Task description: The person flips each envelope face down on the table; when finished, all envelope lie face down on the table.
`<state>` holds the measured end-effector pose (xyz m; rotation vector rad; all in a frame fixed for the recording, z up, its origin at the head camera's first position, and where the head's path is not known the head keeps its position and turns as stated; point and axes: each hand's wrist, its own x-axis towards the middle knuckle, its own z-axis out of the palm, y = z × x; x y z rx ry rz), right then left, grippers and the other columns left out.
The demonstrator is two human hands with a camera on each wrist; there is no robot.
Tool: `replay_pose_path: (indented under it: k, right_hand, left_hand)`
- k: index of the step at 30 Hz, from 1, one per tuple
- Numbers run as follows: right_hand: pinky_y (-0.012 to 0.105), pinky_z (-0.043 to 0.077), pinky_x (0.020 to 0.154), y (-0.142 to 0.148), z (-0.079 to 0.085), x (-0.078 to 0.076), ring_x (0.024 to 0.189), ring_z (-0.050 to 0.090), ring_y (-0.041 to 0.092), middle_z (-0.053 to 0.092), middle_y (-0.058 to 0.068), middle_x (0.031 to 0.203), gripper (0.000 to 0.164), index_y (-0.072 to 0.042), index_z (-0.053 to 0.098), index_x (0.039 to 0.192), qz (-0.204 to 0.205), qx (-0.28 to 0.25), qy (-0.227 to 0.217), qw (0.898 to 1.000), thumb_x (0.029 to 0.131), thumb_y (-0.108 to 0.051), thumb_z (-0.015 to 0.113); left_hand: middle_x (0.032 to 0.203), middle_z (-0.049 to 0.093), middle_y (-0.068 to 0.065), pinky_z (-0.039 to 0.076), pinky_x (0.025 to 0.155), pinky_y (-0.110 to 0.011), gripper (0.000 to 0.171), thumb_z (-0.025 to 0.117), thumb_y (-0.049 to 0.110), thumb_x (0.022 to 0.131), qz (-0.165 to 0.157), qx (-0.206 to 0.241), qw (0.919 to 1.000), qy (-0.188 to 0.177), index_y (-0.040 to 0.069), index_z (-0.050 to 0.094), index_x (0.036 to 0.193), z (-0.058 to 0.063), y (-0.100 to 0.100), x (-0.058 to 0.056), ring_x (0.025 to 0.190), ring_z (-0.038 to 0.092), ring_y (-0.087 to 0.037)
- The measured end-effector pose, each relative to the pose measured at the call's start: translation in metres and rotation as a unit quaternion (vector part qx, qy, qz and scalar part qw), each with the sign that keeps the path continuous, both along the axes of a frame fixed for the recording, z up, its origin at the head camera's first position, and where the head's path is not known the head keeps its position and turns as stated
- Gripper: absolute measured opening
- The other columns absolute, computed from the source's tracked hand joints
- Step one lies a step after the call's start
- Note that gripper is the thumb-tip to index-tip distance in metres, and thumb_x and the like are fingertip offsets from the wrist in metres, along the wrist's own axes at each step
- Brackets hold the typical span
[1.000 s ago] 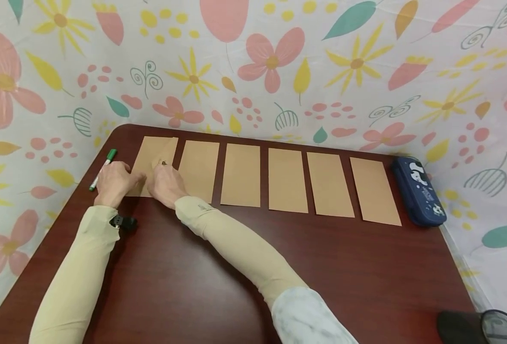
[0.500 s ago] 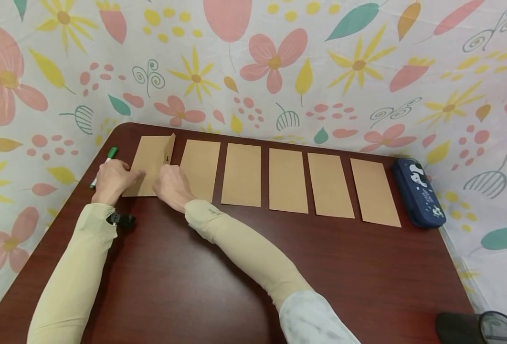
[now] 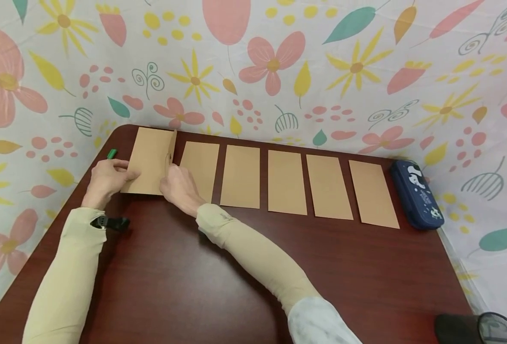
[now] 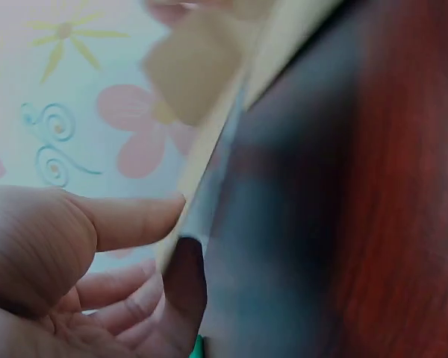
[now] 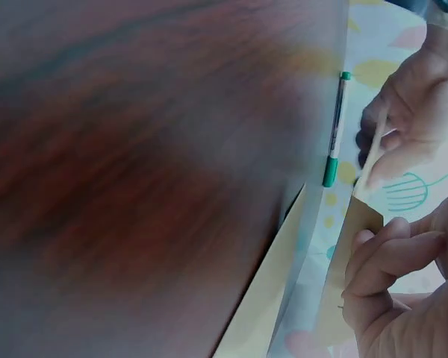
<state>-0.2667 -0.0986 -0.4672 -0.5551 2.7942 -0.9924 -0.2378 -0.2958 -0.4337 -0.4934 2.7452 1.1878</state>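
Note:
The leftmost brown kraft-paper envelope is raised slightly off the table along its near edge. My left hand pinches its left edge; in the left wrist view the thumb lies on one face and the fingers are behind the other. A flap with a small dark mark stands up along the right edge. My right hand grips this flap near its lower end, with curled fingers in the right wrist view. A green-capped marker lies beside the left hand, partly hidden in the head view.
Several more brown envelopes lie in a row to the right. A navy pencil case ends the row. A black object with a round clear part sits at the bottom right corner. A flower-print cloth hangs behind the table.
The right hand has moved rightward, and the flap has swung up from the envelope. The left hand has shifted to the envelope's left edge, which now lifts a little and sits slightly farther back.

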Motion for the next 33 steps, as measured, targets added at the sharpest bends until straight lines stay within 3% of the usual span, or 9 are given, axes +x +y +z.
replay_pose_path:
  k: [3, 5, 8, 11, 16, 21, 27, 31, 33]
  right_hand:
    - [0.022, 0.034, 0.046, 0.007, 0.003, 0.004, 0.049, 0.038, 0.008, 0.045, -0.004, 0.062, 0.026, -0.011, 0.053, 0.076, 0.002, -0.021, -0.024, 0.999, 0.102, -0.008, 0.054]
    - [0.023, 0.035, 0.046, 0.012, 0.005, 0.007, 0.048, 0.039, 0.009, 0.047, -0.002, 0.066, 0.013, -0.007, 0.064, 0.093, 0.003, -0.031, -0.03, 0.999, 0.102, -0.006, 0.054]
    - [0.025, 0.037, 0.048, 0.011, -0.003, 0.003, 0.047, 0.037, 0.009, 0.048, -0.003, 0.065, 0.032, -0.002, 0.068, 0.132, 0.0, -0.044, -0.035, 0.998, 0.105, -0.01, 0.052]
    - [0.025, 0.041, 0.05, 0.008, -0.009, 0.0, 0.047, 0.042, 0.009, 0.053, -0.004, 0.065, 0.048, -0.004, 0.057, 0.155, -0.005, -0.051, -0.024, 0.998, 0.109, -0.016, 0.049]
    - [0.026, 0.056, 0.072, 0.012, 0.005, 0.007, 0.059, 0.061, 0.006, 0.071, -0.001, 0.08, 0.044, -0.005, 0.06, 0.151, -0.004, -0.06, -0.015, 0.998, 0.116, -0.029, 0.049]
    - [0.024, 0.059, 0.099, 0.014, 0.011, 0.01, 0.054, 0.069, 0.005, 0.075, 0.001, 0.071, 0.059, -0.001, 0.051, 0.158, -0.027, -0.082, -0.045, 0.995, 0.109, -0.03, 0.065]
    - [0.018, 0.052, 0.078, 0.015, 0.013, 0.008, 0.072, 0.062, 0.005, 0.068, -0.003, 0.084, 0.068, -0.003, 0.052, 0.156, -0.052, -0.155, -0.086, 0.983, 0.097, -0.024, 0.08]
    - [0.019, 0.048, 0.066, 0.017, 0.014, 0.008, 0.066, 0.062, 0.007, 0.067, -0.002, 0.083, 0.062, -0.006, 0.054, 0.15, -0.041, -0.207, -0.109, 0.971, 0.096, -0.017, 0.081]
    - [0.019, 0.047, 0.06, 0.017, 0.015, 0.008, 0.06, 0.061, 0.007, 0.065, -0.003, 0.079, 0.056, -0.007, 0.056, 0.147, -0.029, -0.235, -0.119, 0.964, 0.096, -0.012, 0.079]
  left_hand:
    - [0.11, 0.069, -0.004, 0.052, 0.067, -0.02, 0.061, 0.076, 0.032, 0.103, -0.001, 0.045, 0.9989, 0.013, -0.003, 0.058, 0.149, 0.002, -0.002, 0.001, 0.073, 0.062, 0.0]
    - [0.097, 0.066, 0.01, 0.052, 0.068, -0.019, 0.061, 0.076, 0.03, 0.103, -0.001, 0.069, 0.9974, 0.019, -0.002, 0.055, 0.152, 0.002, -0.003, 0.002, 0.071, 0.061, 0.004]
    - [0.081, 0.06, 0.026, 0.051, 0.069, -0.021, 0.062, 0.076, 0.029, 0.103, 0.002, 0.087, 0.9958, 0.03, 0.001, 0.053, 0.153, 0.004, -0.004, 0.003, 0.071, 0.061, 0.004]
    - [0.077, 0.058, 0.03, 0.051, 0.07, -0.022, 0.061, 0.075, 0.029, 0.104, 0.006, 0.101, 0.9942, 0.036, 0.002, 0.052, 0.153, 0.006, -0.004, 0.004, 0.072, 0.062, 0.003]
    - [0.076, 0.061, 0.028, 0.053, 0.068, -0.02, 0.059, 0.075, 0.027, 0.104, 0.016, 0.129, 0.9906, 0.042, 0.002, 0.052, 0.152, 0.006, -0.003, 0.004, 0.069, 0.064, 0.004]
    - [0.075, 0.064, 0.028, 0.056, 0.065, -0.019, 0.052, 0.074, 0.026, 0.105, 0.017, 0.161, 0.9857, 0.045, 0.005, 0.054, 0.148, 0.004, -0.004, 0.005, 0.066, 0.067, 0.004]
    - [0.075, 0.063, 0.03, 0.055, 0.066, -0.018, 0.058, 0.074, 0.029, 0.104, 0.021, 0.157, 0.9863, 0.045, 0.003, 0.053, 0.152, 0.001, -0.003, 0.005, 0.067, 0.065, 0.006]
    - [0.078, 0.061, 0.029, 0.052, 0.071, -0.017, 0.067, 0.076, 0.036, 0.102, 0.015, 0.116, 0.9926, 0.033, 0.0, 0.054, 0.154, 0.0, -0.003, 0.004, 0.072, 0.063, 0.007]
    - [0.09, 0.067, 0.019, 0.05, 0.077, -0.021, 0.071, 0.077, 0.042, 0.101, 0.008, 0.095, 0.9953, 0.019, 0.001, 0.055, 0.154, -0.001, -0.002, 0.004, 0.08, 0.062, 0.002]
